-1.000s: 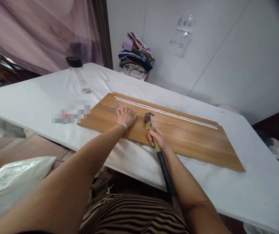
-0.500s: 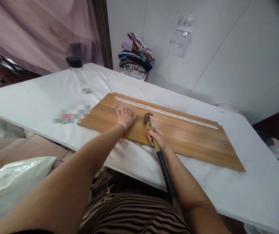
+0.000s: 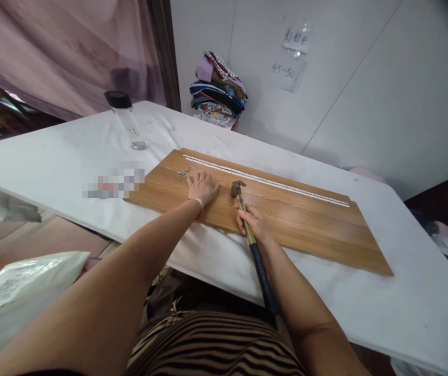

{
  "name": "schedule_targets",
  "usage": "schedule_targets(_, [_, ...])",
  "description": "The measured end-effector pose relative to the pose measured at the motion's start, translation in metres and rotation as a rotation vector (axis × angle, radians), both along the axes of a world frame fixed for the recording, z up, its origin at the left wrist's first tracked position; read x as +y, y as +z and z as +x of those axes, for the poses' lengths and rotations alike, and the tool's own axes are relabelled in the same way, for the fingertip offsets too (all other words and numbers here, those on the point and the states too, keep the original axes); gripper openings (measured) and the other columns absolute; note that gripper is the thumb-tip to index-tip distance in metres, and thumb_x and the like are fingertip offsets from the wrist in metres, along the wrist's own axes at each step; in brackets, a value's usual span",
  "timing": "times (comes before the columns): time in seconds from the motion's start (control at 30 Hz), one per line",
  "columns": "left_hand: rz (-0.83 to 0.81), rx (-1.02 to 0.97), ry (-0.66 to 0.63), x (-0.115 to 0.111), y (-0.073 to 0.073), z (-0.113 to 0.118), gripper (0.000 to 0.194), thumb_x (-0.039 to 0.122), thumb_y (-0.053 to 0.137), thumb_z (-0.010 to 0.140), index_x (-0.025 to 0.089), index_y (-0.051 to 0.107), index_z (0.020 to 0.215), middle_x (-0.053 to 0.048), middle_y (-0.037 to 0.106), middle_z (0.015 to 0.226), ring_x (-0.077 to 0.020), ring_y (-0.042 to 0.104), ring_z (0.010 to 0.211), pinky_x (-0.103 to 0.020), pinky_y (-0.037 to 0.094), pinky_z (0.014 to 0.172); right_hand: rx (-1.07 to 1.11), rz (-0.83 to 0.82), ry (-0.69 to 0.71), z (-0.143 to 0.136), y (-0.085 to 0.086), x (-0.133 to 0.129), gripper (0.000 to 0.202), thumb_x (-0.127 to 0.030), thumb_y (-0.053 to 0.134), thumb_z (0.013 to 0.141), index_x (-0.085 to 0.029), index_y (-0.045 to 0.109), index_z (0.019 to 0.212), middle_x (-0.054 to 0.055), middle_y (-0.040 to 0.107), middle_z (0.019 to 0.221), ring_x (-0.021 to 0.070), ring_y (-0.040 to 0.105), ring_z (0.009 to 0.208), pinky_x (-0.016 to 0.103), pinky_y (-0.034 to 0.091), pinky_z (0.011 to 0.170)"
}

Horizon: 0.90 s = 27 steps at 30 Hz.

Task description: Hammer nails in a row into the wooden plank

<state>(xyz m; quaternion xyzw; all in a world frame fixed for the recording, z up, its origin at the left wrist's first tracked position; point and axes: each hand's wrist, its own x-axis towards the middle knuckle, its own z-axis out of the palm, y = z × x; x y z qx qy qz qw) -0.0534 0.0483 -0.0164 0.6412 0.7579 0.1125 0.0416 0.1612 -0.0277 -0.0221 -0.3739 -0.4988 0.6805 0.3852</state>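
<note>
My left hand (image 3: 203,187) lies flat on a brown wooden board (image 3: 310,230), its fingers stretched out. Several thin nails (image 3: 185,172) lie in a loose group just left of its fingertips. In my right hand (image 3: 252,220) is a claw hammer (image 3: 251,235), gripped high on its handle below the rusty head. The head points away from me, over the board or resting on it; I cannot tell which. A row of small dark marks (image 3: 270,212) runs along the board to the right of this hand. A white ruled strip (image 3: 267,180) stretches along the board's far side.
The board lies on a white-covered table (image 3: 365,313). A clear bottle with a black lid (image 3: 128,120) stands at the back left, near a blurred-out patch. Folded clothes (image 3: 220,91) are stacked by the wall, and handwritten paper signs (image 3: 286,73) hang there. A plastic bag (image 3: 24,287) sits at lower left.
</note>
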Motion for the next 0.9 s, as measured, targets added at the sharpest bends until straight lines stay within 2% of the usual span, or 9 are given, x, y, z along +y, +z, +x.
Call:
schedule_targets(0.4, [0.003,-0.011,-0.014,0.0001,-0.0002,-0.0007,0.057,0.051,0.036,0.102,0.018,0.064,0.140,-0.021,0.057,0.158,-0.0379,0.040,0.154,-0.063,0.027,0.126,-0.013,0.004,-0.015,-0.0007,0.0025,-0.0013,0.043,-0.051,0.075,0.077,-0.021,0.060,0.104,-0.009,0.056,0.054,0.0101,0.042,0.038,0.023,0.026,0.040])
schedule_targets(0.9, [0.000,-0.012,-0.004,-0.0018,0.0022,0.0003,0.056,0.050,0.036,0.103,0.018,0.065,0.139,-0.020,0.056,0.158,-0.0374,0.041,0.153,-0.062,0.027,0.127,-0.019,0.005,-0.033,-0.0023,0.0054,-0.0023,0.049,-0.052,0.074,0.073,-0.019,0.060,0.106,-0.008,0.056,0.053,0.0096,0.042,0.037,0.023,0.024,0.039])
